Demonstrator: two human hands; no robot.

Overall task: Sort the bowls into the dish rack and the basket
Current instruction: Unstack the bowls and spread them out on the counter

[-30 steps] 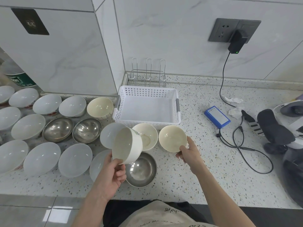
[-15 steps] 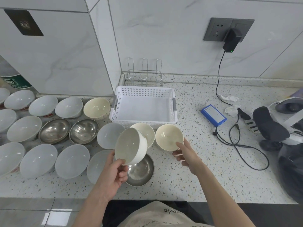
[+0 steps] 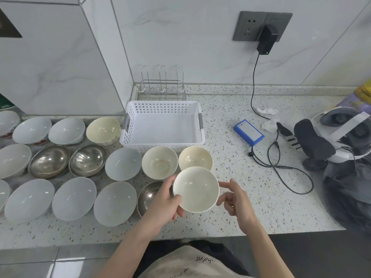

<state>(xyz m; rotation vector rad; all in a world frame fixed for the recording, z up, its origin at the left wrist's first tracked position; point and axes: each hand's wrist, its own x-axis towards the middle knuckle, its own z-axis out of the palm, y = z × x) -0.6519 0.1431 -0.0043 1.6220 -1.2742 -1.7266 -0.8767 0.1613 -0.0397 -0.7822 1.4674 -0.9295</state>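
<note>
The left hand [image 3: 164,205] is pinching the rim of a cream bowl [image 3: 196,190], thumb inside and fingers underneath, holding it above the speckled surface [image 3: 241,197] just in front of the white basket [image 3: 162,125]. The right hand [image 3: 234,199] is hovering just beside that bowl with fingers loosely spread, gripping nothing. Behind the basket the wire dish rack [image 3: 161,89] is standing against the wall, while two more cream bowls [image 3: 160,162] are sitting against the basket's front wall.

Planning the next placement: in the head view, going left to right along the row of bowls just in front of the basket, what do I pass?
White bowl → steel bowl → steel bowl → white bowl → stained cream bowl → cream bowl.
</note>
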